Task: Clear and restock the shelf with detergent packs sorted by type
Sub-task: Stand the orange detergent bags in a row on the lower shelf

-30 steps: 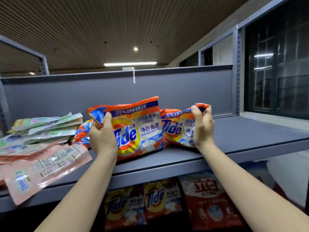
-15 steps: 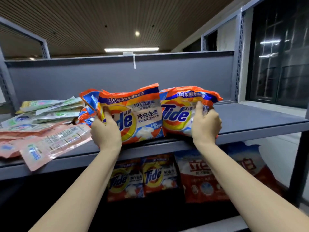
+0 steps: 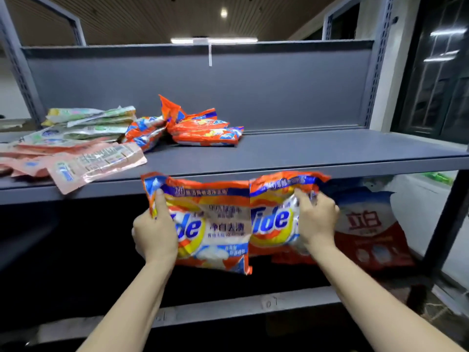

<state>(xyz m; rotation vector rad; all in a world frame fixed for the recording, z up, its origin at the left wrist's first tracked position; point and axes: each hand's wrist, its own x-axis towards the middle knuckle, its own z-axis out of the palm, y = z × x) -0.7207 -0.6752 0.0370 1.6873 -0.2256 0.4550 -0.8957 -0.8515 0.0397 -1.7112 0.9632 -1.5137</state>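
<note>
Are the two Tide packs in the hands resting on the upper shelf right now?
No: the left hand and right hand hold the two Tide packs in the air below the upper shelf front edge.

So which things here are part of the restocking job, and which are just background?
Job:
left hand gripping a Tide pack
right hand gripping a second Tide pack
pink pouches
upper shelf

Background:
window
ceiling light

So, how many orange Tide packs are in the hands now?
2: one Tide pack in the left hand, one Tide pack in the right hand. More lie on the shelf.
</note>
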